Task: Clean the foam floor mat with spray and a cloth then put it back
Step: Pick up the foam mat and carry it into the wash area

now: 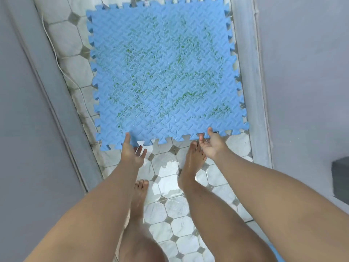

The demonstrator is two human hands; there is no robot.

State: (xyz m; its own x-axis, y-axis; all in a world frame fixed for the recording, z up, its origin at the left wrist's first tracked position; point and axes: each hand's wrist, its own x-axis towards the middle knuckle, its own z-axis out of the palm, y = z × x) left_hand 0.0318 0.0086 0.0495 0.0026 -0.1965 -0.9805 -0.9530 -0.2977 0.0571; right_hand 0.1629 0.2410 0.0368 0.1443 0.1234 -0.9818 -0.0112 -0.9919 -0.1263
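Both forearms fill the bottom of my view, reaching down and forward, with two bare feet on the tiled floor [171, 205] between them. Left foot [140, 197] back, right foot [192, 161] ahead, toes just short of the mat.

The blue foam mat [164, 72] lies spread along the narrow strip of floor between grey walls, its jigsaw teeth all round and green flecks [187, 94] scattered across its middle.

Left hand [132, 151] is at the near edge. The thumb lies on the mat's top, and the fingers are straight and spread just shy of the teeth.

Right hand [212, 143] is further along the same edge. Its thumb is on top with the fingers curled in at the rim, pinching the mat.

A white cable [56, 59] trails down the left side of the floor.
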